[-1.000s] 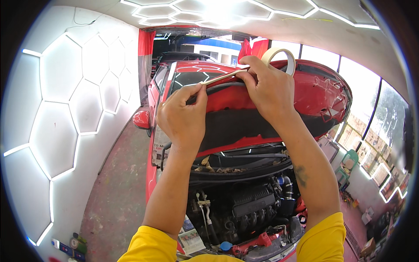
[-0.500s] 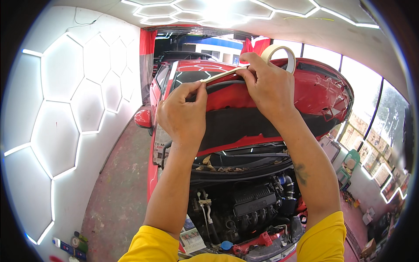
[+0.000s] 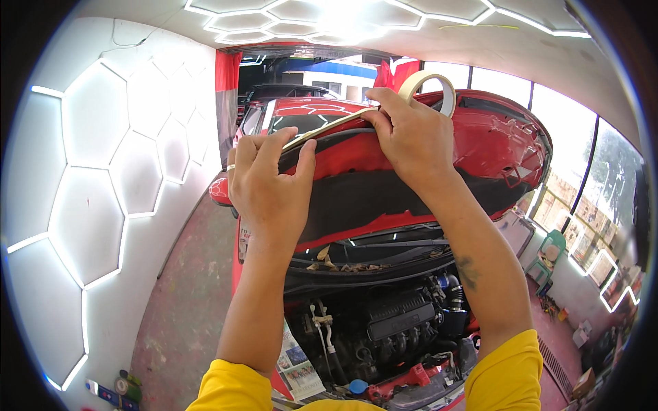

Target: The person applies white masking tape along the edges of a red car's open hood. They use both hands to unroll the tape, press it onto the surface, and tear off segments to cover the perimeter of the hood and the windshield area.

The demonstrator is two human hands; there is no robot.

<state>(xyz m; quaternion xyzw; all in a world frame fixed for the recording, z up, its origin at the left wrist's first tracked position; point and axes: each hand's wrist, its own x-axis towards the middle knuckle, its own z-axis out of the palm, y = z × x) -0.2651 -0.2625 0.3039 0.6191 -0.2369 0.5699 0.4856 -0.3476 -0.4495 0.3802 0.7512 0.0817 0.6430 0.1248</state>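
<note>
A cream roll of masking tape [image 3: 413,81] stands on edge by my right hand [image 3: 417,140], whose thumb and index finger pinch the tape. From there a pulled-out tape strip [image 3: 336,125] slants down to the left, along the edge of a raised red car hood [image 3: 490,137]. My left hand [image 3: 269,185] is at the strip's far-left end, thumb and fingers apart. Its fingertips are at or just beside the tape; whether they touch it I cannot tell.
Below the hood lies the exposed engine [image 3: 401,315], with dry leaves [image 3: 325,257] on the cowl. Printed paper [image 3: 299,373] covers the left fender. A white wall with hexagon lights [image 3: 99,123] rises at left; a green chair [image 3: 548,257] stands at right.
My left hand has let go of its pinch on the tape, spread its fingers and moved slightly left and down. My right hand keeps hold of the tape, shifted a little left.
</note>
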